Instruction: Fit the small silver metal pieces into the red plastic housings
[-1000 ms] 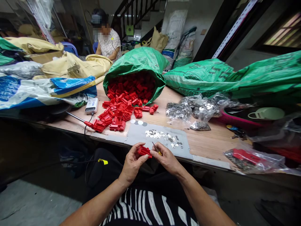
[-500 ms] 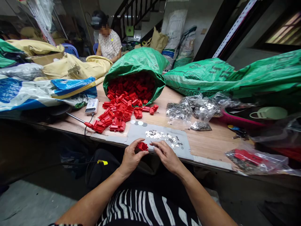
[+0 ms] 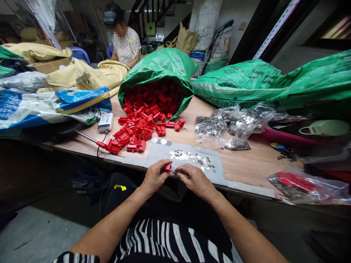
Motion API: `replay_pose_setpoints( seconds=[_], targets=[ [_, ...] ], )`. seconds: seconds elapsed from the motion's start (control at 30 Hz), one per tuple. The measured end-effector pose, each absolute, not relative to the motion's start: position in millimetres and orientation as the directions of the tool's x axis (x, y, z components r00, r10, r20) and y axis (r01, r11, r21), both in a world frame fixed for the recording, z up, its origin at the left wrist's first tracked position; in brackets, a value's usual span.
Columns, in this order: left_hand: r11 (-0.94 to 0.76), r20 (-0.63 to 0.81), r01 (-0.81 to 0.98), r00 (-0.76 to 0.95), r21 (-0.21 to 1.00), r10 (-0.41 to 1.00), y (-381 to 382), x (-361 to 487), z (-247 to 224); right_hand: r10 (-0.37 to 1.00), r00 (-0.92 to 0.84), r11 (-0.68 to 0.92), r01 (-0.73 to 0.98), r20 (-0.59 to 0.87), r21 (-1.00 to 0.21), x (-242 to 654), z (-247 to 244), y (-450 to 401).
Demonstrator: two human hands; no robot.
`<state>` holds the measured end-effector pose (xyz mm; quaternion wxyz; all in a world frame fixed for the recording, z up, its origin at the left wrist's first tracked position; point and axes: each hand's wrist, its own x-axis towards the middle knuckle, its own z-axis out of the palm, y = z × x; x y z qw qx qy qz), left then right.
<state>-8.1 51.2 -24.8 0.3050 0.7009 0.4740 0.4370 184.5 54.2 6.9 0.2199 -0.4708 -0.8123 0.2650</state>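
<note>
At the table's front edge, my left hand pinches a red plastic part between thumb and fingers. My right hand is closed on a thin metal tool, whose tip meets the right side of the red part. Just beyond my hands lies a grey mat with small silvery metal pieces scattered on it. A pile of red parts spills from an open green sack behind the mat.
Plastic bags of metal pieces lie right of the mat, near a pink container. A white device with a cable stands left. Large green sacks line the back right. Across the table sits a person.
The red part has turned in my left hand. My right hand has brought the metal tool against it, and more of the tool's shaft shows. The view has shifted slightly.
</note>
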Motion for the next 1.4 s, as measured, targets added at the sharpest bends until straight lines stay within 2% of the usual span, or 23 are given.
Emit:
replay_pose_setpoints(
  seconds=[0.43, 0.83, 1.03, 1.2, 1.4],
  targets=[
    [-0.383, 0.343, 0.386, 0.171, 0.839, 0.924, 50.1, -8.4, -25.8, 0.884, -0.462, 0.420, 0.708, 0.077, -0.568, 178.4, 7.1, 51.3],
    [-0.383, 0.349, 0.393, 0.156, 0.836, 0.924, 48.1, -6.6, -29.4, 0.946, -0.322, 0.278, 0.854, -0.028, -0.440, 158.2, 19.4, 42.1],
    [-0.358, 0.320, 0.397, 0.162, 0.845, 0.933, 47.6, -7.6, -29.1, 0.939, -0.343, 0.302, 0.830, -0.003, -0.469, 159.3, 15.0, 42.8],
    [-0.323, 0.299, 0.406, 0.125, 0.855, 0.946, 48.6, -5.5, -28.2, 0.945, -0.327, 0.287, 0.856, -0.020, -0.431, 157.6, 18.4, 44.4],
    [-0.307, 0.289, 0.387, 0.106, 0.869, 0.952, 46.4, -3.4, -24.5, 0.941, -0.339, 0.296, 0.803, 0.012, -0.517, 160.7, 13.8, 44.2]
  ],
)
